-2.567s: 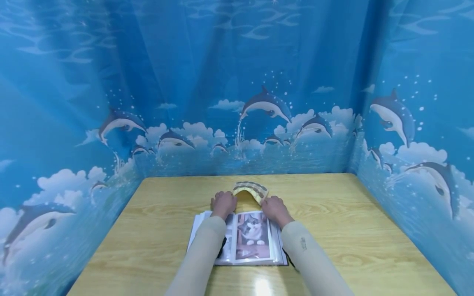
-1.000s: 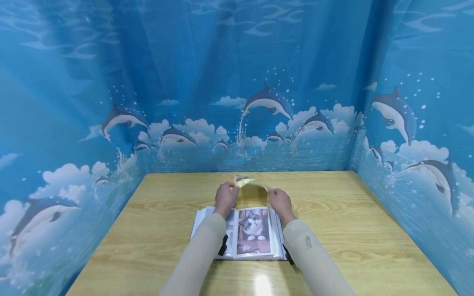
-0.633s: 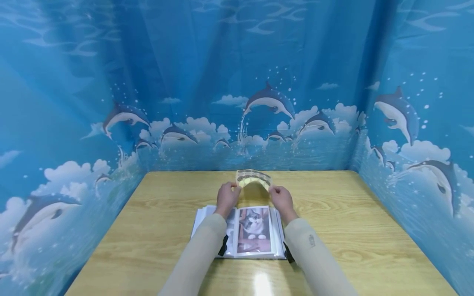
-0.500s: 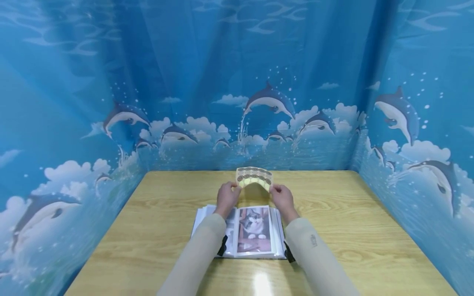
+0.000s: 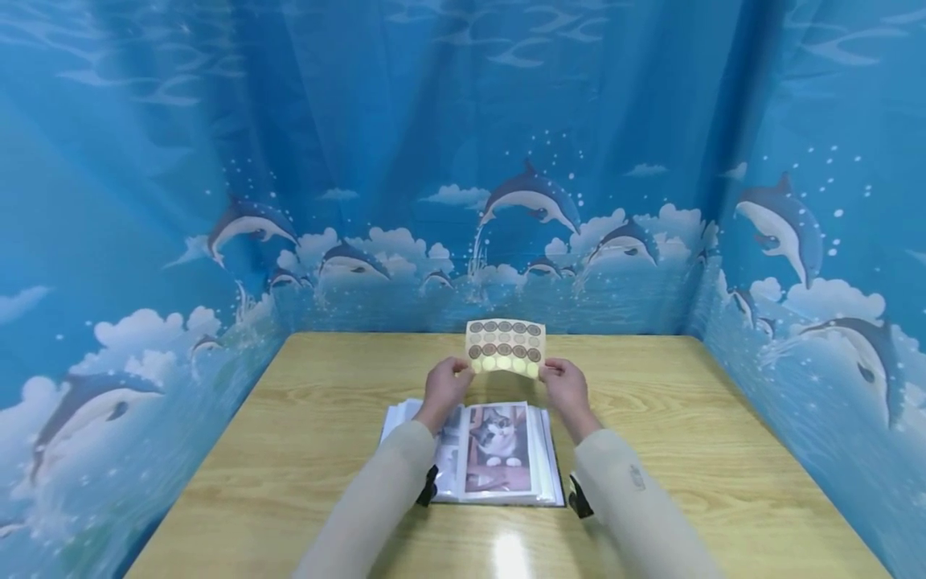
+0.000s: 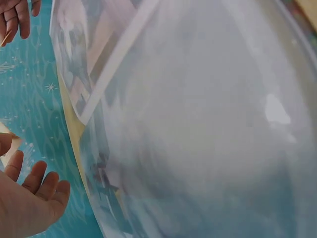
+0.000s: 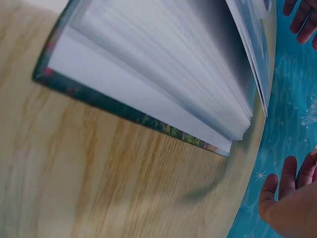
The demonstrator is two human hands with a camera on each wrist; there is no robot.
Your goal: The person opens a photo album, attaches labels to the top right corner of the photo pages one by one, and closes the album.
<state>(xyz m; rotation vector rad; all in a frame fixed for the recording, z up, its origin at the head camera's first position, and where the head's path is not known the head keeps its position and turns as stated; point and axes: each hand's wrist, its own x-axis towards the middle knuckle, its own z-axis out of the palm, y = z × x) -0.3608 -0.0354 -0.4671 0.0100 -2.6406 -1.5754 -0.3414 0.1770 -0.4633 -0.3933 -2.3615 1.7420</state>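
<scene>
From my head view, I hold up a thin cream rectangular sheet, marked with rows of round brown and pale discs, between my hands: my left hand pinches its lower left corner between thumb and fingers, and my right hand pinches the lower right one. The sheet stands beyond my fingertips, tilted up so its printed face shows, its lower edge bowed upward in the middle. Nearer to me than both hands, between my off-white sleeves, a photo album with clear plastic pages lies spread on the light wood-grain table. The glossy colour photo of a grey-and-white cat shows on its right side, while my left forearm covers part of the other side. Past my hands and the sheet, a blue fabric curtain printed with leaping dolphins rises behind the table. From my left wrist, the album's shiny plastic page fills most of the view; my left hand is below and to the side, its other fingers loosely bent, with a corner of the sheet beside the thumb. From my right wrist, the album's stacked page edges and dark green patterned cover appear, with my right hand partly cut off at the edge.
</scene>
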